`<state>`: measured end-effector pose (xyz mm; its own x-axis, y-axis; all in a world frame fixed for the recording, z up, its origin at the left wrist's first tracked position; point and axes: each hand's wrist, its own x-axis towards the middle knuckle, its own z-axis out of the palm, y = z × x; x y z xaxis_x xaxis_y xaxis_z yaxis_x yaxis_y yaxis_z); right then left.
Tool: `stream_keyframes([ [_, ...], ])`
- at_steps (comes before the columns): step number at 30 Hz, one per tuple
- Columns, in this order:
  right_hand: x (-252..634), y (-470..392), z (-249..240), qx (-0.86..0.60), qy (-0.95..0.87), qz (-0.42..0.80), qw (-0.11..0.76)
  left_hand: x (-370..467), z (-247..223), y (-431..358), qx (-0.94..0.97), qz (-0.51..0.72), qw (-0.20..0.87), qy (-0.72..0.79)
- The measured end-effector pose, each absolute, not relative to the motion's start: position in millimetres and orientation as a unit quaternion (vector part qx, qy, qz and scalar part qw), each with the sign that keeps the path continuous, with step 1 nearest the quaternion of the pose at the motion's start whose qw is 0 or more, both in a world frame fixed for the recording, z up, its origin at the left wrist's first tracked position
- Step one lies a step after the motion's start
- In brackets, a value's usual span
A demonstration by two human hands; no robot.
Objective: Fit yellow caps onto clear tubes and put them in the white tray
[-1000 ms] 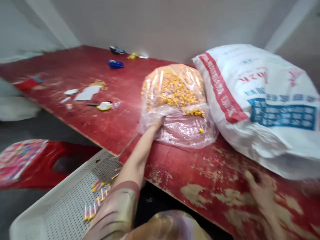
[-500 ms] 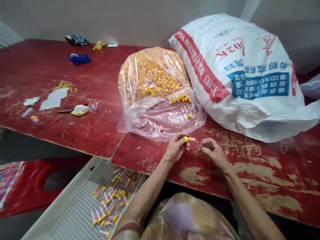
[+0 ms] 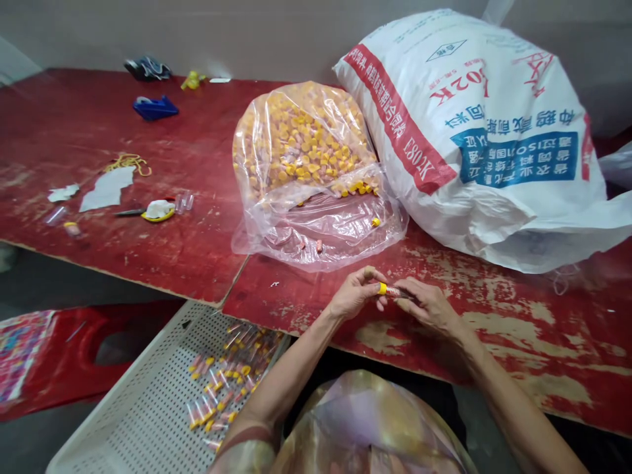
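Observation:
My left hand (image 3: 356,293) pinches a yellow cap (image 3: 382,288) with a pale pink insert sticking out to the right. From the other side my right hand (image 3: 430,307) is closed on a clear plastic tube (image 3: 395,292), which meets the cap and seems to enclose the insert; the tube's far end is hidden in my fingers. Both hands are just above the red table's front part. Beyond them lies a clear plastic bag (image 3: 276,238) full of yellow caps with pink inserts (image 3: 309,148). One cap (image 3: 376,222) and small pink pieces (image 3: 318,246) lie near its mouth.
A big white woven sack (image 3: 513,224) leans at the back right. Below the table edge, a white perforated basket (image 3: 123,395) holds several capped tubes (image 3: 214,395). Scissors (image 3: 131,212), paper (image 3: 107,189) and a blue tape dispenser (image 3: 155,108) lie left; a red stool (image 3: 79,355) stands below.
My two hands have come together: the tube in my right hand, apart from the cap before, now meets it over the insert. The camera view has shifted slightly.

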<state>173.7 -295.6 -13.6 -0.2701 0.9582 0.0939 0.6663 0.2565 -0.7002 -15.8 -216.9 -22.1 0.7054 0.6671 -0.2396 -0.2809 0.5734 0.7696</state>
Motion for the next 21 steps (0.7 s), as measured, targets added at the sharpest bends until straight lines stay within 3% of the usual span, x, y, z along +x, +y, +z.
stream_keyframes([
  [10,153,-305,-16,-0.524,-0.734,0.308,0.303,-32,-19,-209,0.465,0.132,0.815,0.318],
  [15,127,-310,-16,-0.468,-0.776,0.316,0.282,-18,-19,-227,0.379,0.26,0.803,0.379],
  [21,98,-312,-15,-0.456,-0.796,0.32,0.239,-10,-31,-249,0.396,0.232,0.744,0.485],
])
